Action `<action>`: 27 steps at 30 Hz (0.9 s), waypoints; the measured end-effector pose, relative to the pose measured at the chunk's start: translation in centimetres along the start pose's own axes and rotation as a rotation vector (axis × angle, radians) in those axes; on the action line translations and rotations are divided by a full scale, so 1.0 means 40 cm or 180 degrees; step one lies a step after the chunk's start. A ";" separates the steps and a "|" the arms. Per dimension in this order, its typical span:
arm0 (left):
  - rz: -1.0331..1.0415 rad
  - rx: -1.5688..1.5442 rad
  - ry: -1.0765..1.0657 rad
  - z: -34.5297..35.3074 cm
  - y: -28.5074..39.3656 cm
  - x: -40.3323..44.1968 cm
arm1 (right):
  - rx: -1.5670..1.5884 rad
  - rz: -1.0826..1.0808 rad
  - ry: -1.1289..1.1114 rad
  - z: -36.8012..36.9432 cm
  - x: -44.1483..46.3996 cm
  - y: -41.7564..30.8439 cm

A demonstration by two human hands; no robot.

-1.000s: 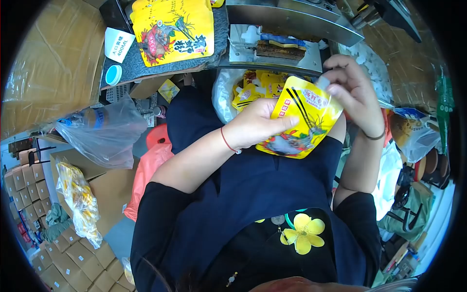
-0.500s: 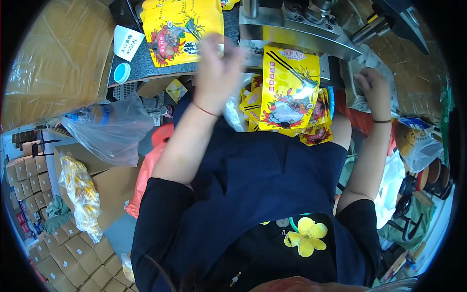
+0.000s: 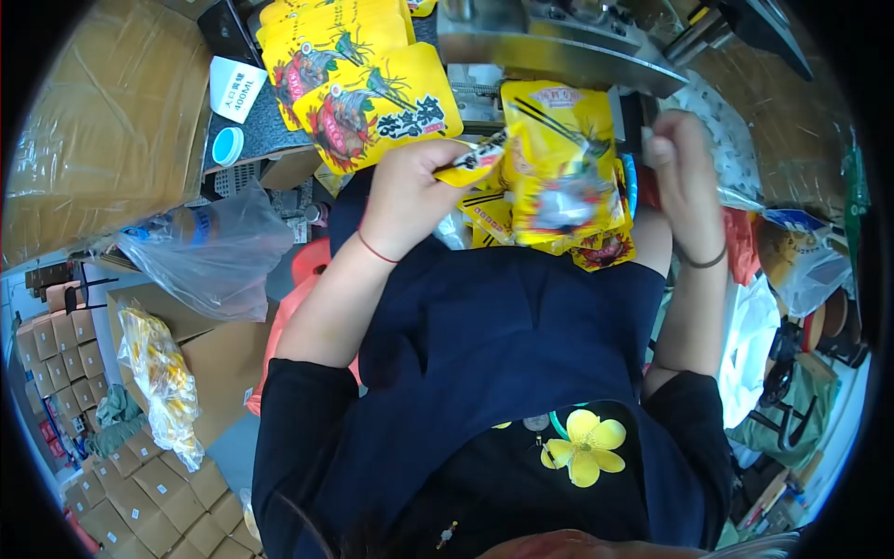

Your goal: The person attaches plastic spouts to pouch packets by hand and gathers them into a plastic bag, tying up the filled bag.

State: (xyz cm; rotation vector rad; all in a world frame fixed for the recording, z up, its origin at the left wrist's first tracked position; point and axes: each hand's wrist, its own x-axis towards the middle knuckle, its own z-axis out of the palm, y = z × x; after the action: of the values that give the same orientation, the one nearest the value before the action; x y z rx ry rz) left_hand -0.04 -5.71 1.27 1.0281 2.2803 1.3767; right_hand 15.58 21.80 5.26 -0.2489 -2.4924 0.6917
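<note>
My left hand [image 3: 410,191] is closed on a yellow printed pouch [image 3: 473,166], seen nearly edge-on. Up and to its left, a stack of flat yellow pouches [image 3: 321,47] lies on the worktop, and one printed pouch [image 3: 386,116] juts out over the front edge. A filled-looking yellow pouch [image 3: 559,140] hangs below the metal bar of a machine [image 3: 559,56], its lower part blurred. Several more yellow pouches [image 3: 489,216] lie beneath it at my lap. My right hand [image 3: 687,177] is right of the hanging pouch, fingers curled; a small pale thing at the fingertips is unclear.
A white labelled card [image 3: 237,88] and a blue-topped cap [image 3: 228,146] sit on the worktop's left. Cardboard boxes [image 3: 102,121] flank the station. A clear plastic bag [image 3: 209,242] hangs at left; a clear bag of yellow items [image 3: 158,373] lies below.
My left hand has come down from the stack with a pouch in it, and another pouch has slid forward. My right hand has moved left and down. The hanging pouch has shifted.
</note>
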 end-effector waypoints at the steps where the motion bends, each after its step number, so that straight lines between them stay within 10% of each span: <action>1: 0.0022 0.0112 -0.0119 0.010 0.027 0.001 | 0.0574 -0.0080 -0.0165 0.015 -0.002 -0.030; 4: -0.0122 -0.0104 -0.0504 0.072 0.038 -0.004 | 0.1789 0.0476 -0.0186 0.036 0.005 -0.102; 7: -0.0401 -0.0653 -0.1044 0.108 0.049 -0.014 | 0.0738 -0.0588 -0.0076 0.062 0.042 -0.102; 16: -0.1340 -0.3166 -0.2104 0.173 0.058 -0.047 | 0.0860 -0.0430 -0.1417 -0.022 0.038 -0.040; 22: -0.1298 -0.3480 -0.1465 0.169 0.016 -0.012 | -0.1722 -0.0370 -0.0025 -0.068 0.059 0.178; 27: -0.1230 -0.3297 -0.1274 0.131 0.004 0.089 | -0.1471 -0.0121 -0.0452 -0.029 0.051 0.289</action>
State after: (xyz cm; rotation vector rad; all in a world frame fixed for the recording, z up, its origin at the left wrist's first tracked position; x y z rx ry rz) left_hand 0.47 0.26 -0.84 0.4128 1.1049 1.6479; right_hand 14.87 32.76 0.96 -0.3265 -2.7598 0.1102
